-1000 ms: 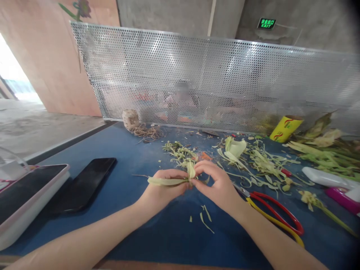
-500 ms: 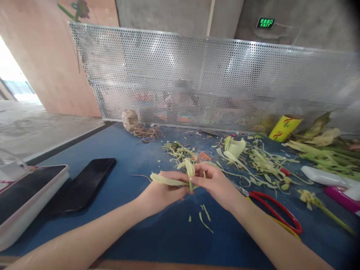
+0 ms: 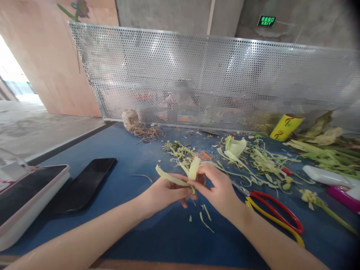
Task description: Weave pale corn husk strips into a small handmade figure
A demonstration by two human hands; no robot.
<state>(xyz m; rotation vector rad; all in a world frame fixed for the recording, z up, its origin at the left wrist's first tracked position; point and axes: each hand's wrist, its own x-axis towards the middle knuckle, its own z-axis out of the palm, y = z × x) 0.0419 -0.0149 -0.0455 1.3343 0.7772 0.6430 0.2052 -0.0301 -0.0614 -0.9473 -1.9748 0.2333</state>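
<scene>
Above the middle of the blue table, my left hand (image 3: 165,194) pinches the base of a small bunch of pale green corn husk strips (image 3: 194,168). One long strip sticks out to the left over its fingers. My right hand (image 3: 218,183) grips the same bunch from the right, thumb and fingertips on an upright strip. The fingertips partly hide the bunch's lower end. Scissors (image 3: 277,210) with one red and one yellow handle lie beside my right forearm. A few thin husk scraps (image 3: 206,213) rest on the table below my hands.
Left stand a black phone (image 3: 84,183) and a white-rimmed case (image 3: 36,198). Behind lie a twine roll (image 3: 131,119), cut greenery (image 3: 180,151) and husk shreds (image 3: 263,161). A yellow can-like roll (image 3: 285,127), a white-and-magenta tool (image 3: 341,197) and a perforated metal screen (image 3: 197,75) border the work area.
My right hand has shifted slightly right and turned, and the upright husk strip now leans right and shows broader. The left strip's tip has risen a little. More of the yellow scissor handle shows.
</scene>
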